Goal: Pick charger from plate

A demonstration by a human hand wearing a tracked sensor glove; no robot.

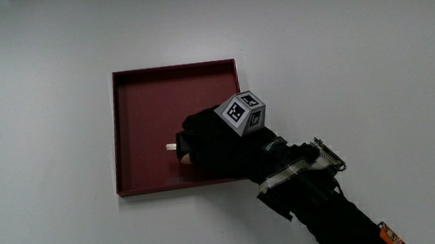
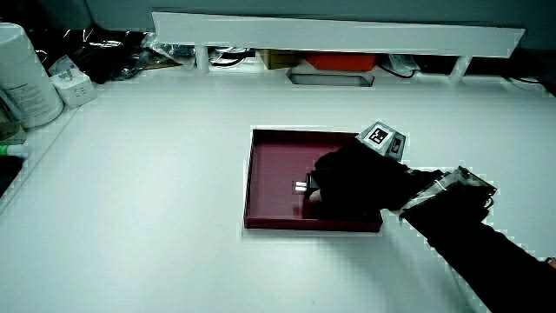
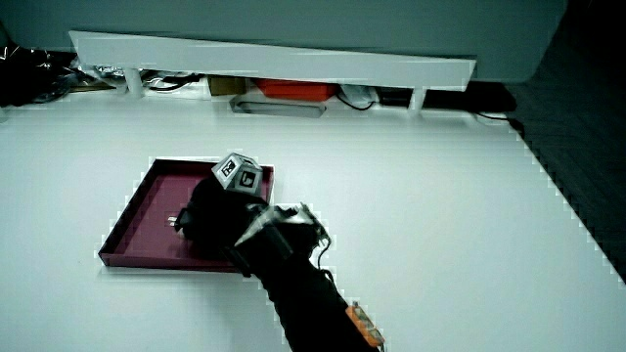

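Note:
A dark red square plate [image 1: 137, 98] lies on the white table, also seen in both side views [image 2: 269, 174] [image 3: 142, 210]. The hand [image 1: 208, 144], in a black glove with a patterned cube [image 1: 243, 112] on its back, is over the part of the plate nearest the person. Its fingers are curled around the charger [image 1: 173, 147], of which only a small pale end with prongs sticks out. In both side views the hand [image 2: 347, 183] [image 3: 210, 217] covers most of the charger [image 2: 301, 185] [image 3: 177, 221]. The forearm runs off toward the person.
A low white partition [image 2: 339, 39] stands at the table's edge farthest from the person, with cables and a red box under it. A white canister [image 2: 26, 74] and a small white adapter [image 2: 74, 87] stand near the table's corner in a side view.

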